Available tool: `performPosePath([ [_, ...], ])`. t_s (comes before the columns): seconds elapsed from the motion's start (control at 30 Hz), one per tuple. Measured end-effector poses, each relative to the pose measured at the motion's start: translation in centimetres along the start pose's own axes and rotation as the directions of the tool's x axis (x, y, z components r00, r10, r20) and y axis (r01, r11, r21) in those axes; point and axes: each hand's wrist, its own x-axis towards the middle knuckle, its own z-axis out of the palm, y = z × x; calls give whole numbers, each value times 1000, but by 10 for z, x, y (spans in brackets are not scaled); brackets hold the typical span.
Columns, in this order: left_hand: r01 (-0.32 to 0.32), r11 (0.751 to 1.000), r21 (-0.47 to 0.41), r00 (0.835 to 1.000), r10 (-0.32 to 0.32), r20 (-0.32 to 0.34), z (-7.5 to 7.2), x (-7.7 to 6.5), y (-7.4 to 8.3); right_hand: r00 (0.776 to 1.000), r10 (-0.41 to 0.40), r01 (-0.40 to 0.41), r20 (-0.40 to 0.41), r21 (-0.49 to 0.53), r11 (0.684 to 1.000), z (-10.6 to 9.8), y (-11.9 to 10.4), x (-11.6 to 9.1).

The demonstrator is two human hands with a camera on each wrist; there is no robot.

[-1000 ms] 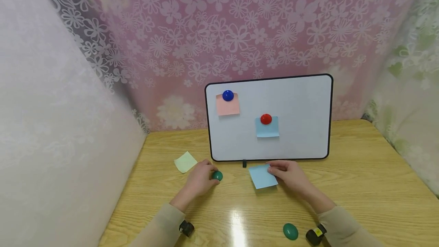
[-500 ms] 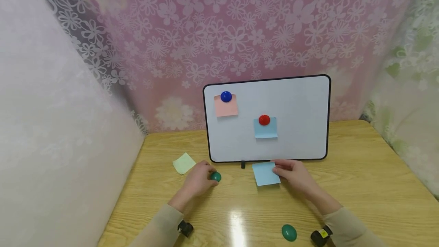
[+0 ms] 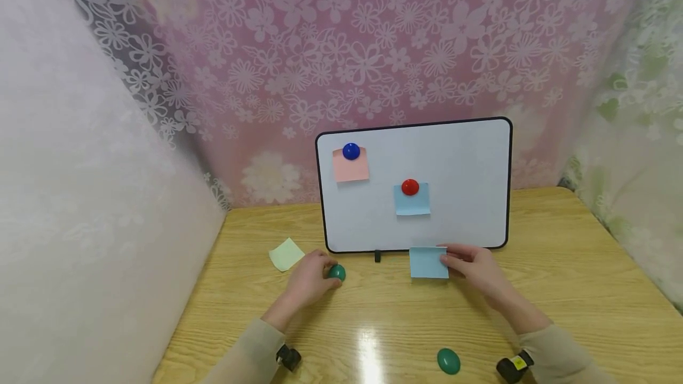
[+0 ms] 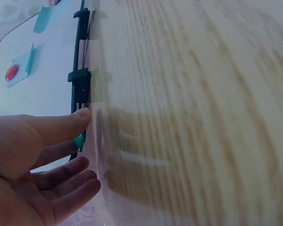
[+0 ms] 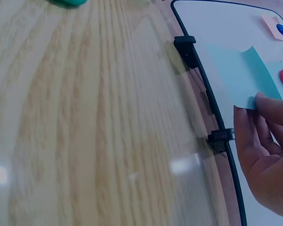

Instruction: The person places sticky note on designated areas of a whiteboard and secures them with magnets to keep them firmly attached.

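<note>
In the head view my right hand (image 3: 477, 268) pinches a light blue sticky note (image 3: 428, 263) by its right edge, near the whiteboard's lower edge. The right wrist view has the thumb and fingers gripping a corner of that sheet, which curls slightly. My left hand (image 3: 311, 277) holds a green magnet (image 3: 337, 272) between thumb and fingers, low over the table left of centre. The whiteboard (image 3: 464, 194) stands upright with a pink note (image 3: 351, 169) under a blue magnet (image 3: 351, 151) and another blue note (image 3: 412, 205) under a red magnet (image 3: 410, 187).
A pale green sticky note (image 3: 286, 255) lies on the wooden table (image 3: 320, 336) behind the left hand. A second green magnet (image 3: 449, 361) lies at the front, left of the right wrist. Black clips (image 4: 79, 84) support the board's bottom edge.
My right hand has moved right with the blue note, which has gone from slanted to straight and now overlaps the board's bottom edge. The left hand stays by the green magnet.
</note>
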Motion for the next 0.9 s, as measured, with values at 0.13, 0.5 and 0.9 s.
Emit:
performPosePath([
  [0.13, 5, 999, -33, 1000, -6, -25, 0, -1, 2, 1000, 3, -3, -10, 24, 1000, -7, 1, 0],
  [0.5, -52, 998, -20, 995, 50, -87, -1, 1, 12, 999, 25, -24, -35, 31, 999, -21, 2, 4],
  [0.9, -145, 989, -39, 982, 139, -124, 7, 8, 30, 997, 39, -41, -61, -37, 998, -41, 3, 1],
])
